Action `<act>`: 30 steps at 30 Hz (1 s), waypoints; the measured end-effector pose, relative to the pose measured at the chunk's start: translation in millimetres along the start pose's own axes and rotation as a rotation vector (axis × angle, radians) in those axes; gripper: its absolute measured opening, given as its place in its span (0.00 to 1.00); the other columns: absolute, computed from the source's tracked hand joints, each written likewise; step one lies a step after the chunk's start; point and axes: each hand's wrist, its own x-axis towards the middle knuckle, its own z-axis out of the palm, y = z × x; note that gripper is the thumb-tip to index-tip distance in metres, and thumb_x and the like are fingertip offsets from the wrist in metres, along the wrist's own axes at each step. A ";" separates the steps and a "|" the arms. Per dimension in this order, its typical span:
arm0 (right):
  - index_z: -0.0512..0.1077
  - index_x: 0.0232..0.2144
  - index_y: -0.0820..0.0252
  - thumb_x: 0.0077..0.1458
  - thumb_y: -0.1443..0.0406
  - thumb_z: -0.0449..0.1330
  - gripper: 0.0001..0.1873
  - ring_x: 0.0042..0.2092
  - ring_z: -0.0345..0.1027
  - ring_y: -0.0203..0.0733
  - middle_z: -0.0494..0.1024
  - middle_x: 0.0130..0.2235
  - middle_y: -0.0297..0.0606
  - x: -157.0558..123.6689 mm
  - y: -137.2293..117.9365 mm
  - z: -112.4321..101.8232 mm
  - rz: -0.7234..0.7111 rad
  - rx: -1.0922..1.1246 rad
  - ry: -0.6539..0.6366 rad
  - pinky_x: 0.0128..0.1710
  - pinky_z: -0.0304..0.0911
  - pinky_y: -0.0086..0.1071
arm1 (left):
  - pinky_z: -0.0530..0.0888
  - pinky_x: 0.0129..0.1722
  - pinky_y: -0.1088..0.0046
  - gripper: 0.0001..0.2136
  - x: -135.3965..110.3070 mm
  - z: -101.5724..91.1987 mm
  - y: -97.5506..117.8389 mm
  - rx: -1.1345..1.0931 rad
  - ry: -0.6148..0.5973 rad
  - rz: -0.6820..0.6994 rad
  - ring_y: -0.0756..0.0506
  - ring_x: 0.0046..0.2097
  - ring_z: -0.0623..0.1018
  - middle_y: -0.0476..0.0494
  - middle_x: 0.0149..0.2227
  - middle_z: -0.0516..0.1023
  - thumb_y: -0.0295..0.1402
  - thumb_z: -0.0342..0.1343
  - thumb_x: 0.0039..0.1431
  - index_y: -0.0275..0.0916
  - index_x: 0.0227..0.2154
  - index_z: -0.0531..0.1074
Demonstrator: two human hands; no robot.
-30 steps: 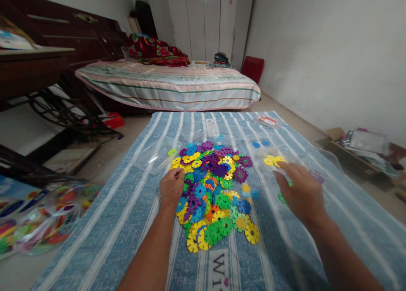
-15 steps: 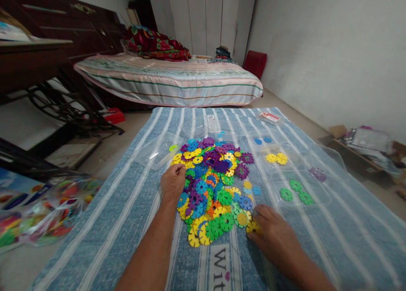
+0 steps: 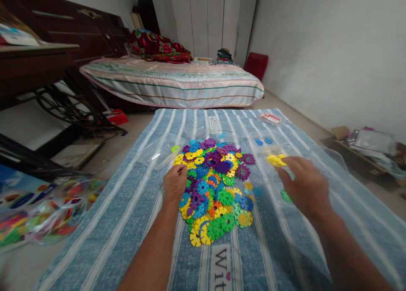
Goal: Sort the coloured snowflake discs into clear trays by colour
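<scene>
A heap of flat, notched plastic discs in yellow, green, blue, purple and orange lies on a blue striped cloth. My left hand rests as a closed fist at the heap's left edge, touching the discs. My right hand hovers to the right with fingers held together. Its tips are at the yellow discs in a clear tray, and it seems to pinch one. It partly hides the green discs in a nearer tray. Two blue discs lie farther back.
Another clear tray sits left of the heap. A bag of coloured toys lies on the floor at left. A low bed, dark wooden furniture, a cardboard box and a red stool surround the cloth.
My right hand came from the right trays to the heap's near edge, took a yellow disc there, and has gone back up-right over the yellow tray. My left fist stayed put.
</scene>
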 end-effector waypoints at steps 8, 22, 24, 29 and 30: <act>0.72 0.35 0.59 0.51 0.66 0.60 0.07 0.52 0.63 0.48 0.73 0.47 0.43 -63.5 -56.2 24.6 -0.182 0.244 -0.386 0.50 0.63 0.42 | 0.71 0.42 0.73 0.13 -1.7 -1.3 1.4 -0.003 0.007 0.005 0.47 0.38 0.77 0.47 0.37 0.80 0.37 0.48 0.52 0.41 0.34 0.76; 0.71 0.34 0.61 0.54 0.70 0.55 0.06 0.53 0.62 0.46 0.74 0.42 0.43 -108.0 -70.7 49.4 -0.221 0.276 -0.249 0.51 0.61 0.41 | 0.71 0.43 0.72 0.13 2.1 0.5 -3.0 0.017 0.008 0.020 0.46 0.38 0.77 0.46 0.37 0.80 0.38 0.48 0.52 0.40 0.34 0.76; 0.71 0.34 0.60 0.55 0.71 0.54 0.07 0.51 0.63 0.45 0.74 0.41 0.42 -107.7 -72.5 48.6 -0.230 0.306 -0.228 0.50 0.63 0.40 | 0.71 0.42 0.72 0.13 2.3 0.3 -3.1 0.019 0.011 0.016 0.46 0.38 0.78 0.46 0.37 0.80 0.38 0.48 0.52 0.40 0.34 0.76; 0.71 0.30 0.60 0.56 0.72 0.51 0.10 0.47 0.66 0.42 0.75 0.37 0.42 -74.8 -53.6 39.0 -0.268 0.317 -0.119 0.47 0.65 0.39 | 0.72 0.42 0.72 0.14 2.4 0.1 -3.0 0.011 0.010 0.018 0.46 0.37 0.78 0.46 0.36 0.80 0.39 0.48 0.52 0.40 0.33 0.76; 0.71 0.29 0.60 0.57 0.72 0.51 0.10 0.46 0.67 0.42 0.75 0.36 0.42 -62.3 -44.1 36.2 -0.260 0.284 -0.081 0.46 0.65 0.39 | 0.72 0.41 0.72 0.14 2.2 0.0 -2.9 0.009 0.008 0.019 0.46 0.37 0.78 0.46 0.36 0.80 0.39 0.48 0.53 0.40 0.33 0.76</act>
